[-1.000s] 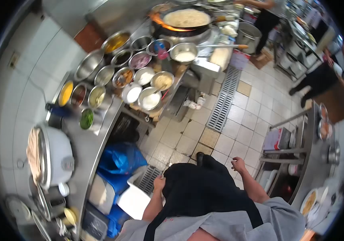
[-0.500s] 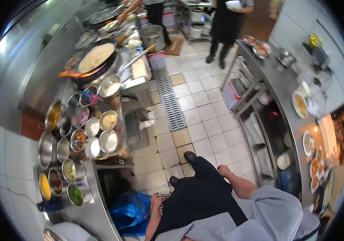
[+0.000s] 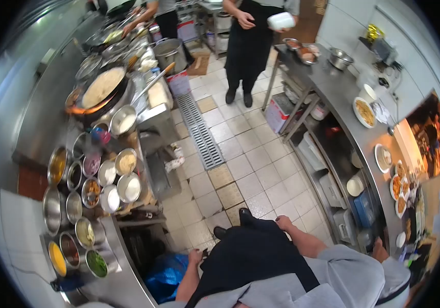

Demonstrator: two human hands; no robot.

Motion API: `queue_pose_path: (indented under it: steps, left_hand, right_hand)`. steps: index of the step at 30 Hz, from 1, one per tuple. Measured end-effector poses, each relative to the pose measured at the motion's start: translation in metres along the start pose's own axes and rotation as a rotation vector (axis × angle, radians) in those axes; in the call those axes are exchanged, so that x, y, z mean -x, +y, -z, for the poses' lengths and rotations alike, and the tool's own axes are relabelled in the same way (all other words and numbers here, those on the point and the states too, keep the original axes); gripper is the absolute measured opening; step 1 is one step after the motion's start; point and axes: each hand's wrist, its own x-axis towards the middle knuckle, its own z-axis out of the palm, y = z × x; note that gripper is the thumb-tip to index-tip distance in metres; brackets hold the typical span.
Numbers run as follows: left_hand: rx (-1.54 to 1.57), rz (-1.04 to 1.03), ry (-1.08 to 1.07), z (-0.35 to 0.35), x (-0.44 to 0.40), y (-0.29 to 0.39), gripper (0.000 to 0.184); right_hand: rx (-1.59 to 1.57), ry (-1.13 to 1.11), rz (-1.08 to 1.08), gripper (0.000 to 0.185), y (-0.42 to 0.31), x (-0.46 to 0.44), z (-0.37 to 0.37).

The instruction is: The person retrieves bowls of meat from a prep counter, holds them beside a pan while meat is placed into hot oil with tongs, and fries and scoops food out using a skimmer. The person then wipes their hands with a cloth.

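My left hand (image 3: 194,256) hangs low beside the black apron (image 3: 243,251), near a blue plastic bag (image 3: 167,277) under the left counter. Its fingers look loosely curled, and nothing shows in them. On the apron's other side, my right hand (image 3: 283,223) is held over the tiled floor, also loosely closed with no object visible. Neither hand touches a counter. Off to the left stand steel bowls of ingredients, among them chopped greens (image 3: 96,264), a yellow liquid (image 3: 57,258) and white powder (image 3: 128,188).
A wok (image 3: 104,88) sits over flame at the left. A floor drain (image 3: 198,131) runs up the aisle. Ahead stands a person in a dark apron (image 3: 248,49) holding a white container (image 3: 281,21); another works at the back stoves. The right steel counter (image 3: 327,92) carries plated food (image 3: 364,113).
My view has shifted, so both counters appear further left. The person ahead now looks nearer, with the white container lower in view. Another hand shows at the right counter's near end.
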Motion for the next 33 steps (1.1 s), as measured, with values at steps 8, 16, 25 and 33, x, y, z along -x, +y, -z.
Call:
queue_pose_path:
  steps: [8, 16, 25, 33]
  left_hand:
    - [0.069, -0.056, 0.107, 0.031, -0.018, 0.072, 0.044]
    - [0.061, -0.063, 0.109, -0.005, -0.019, 0.036, 0.043]
    - [0.045, 0.099, 0.001, -0.016, 0.018, -0.001, 0.040]
    - [0.137, 0.052, 0.062, 0.000, 0.035, 0.004, 0.043]
  right_hand:
    - [-0.076, 0.015, 0.067, 0.021, -0.009, -0.007, 0.001]
    - [-0.129, 0.060, 0.162, 0.022, -0.002, -0.030, -0.011]
    - [-0.203, -0.434, -0.023, 0.034, -0.127, -0.051, 0.025]
    - [0.378, -0.405, 0.488, 0.046, -0.209, -0.053, -0.002]
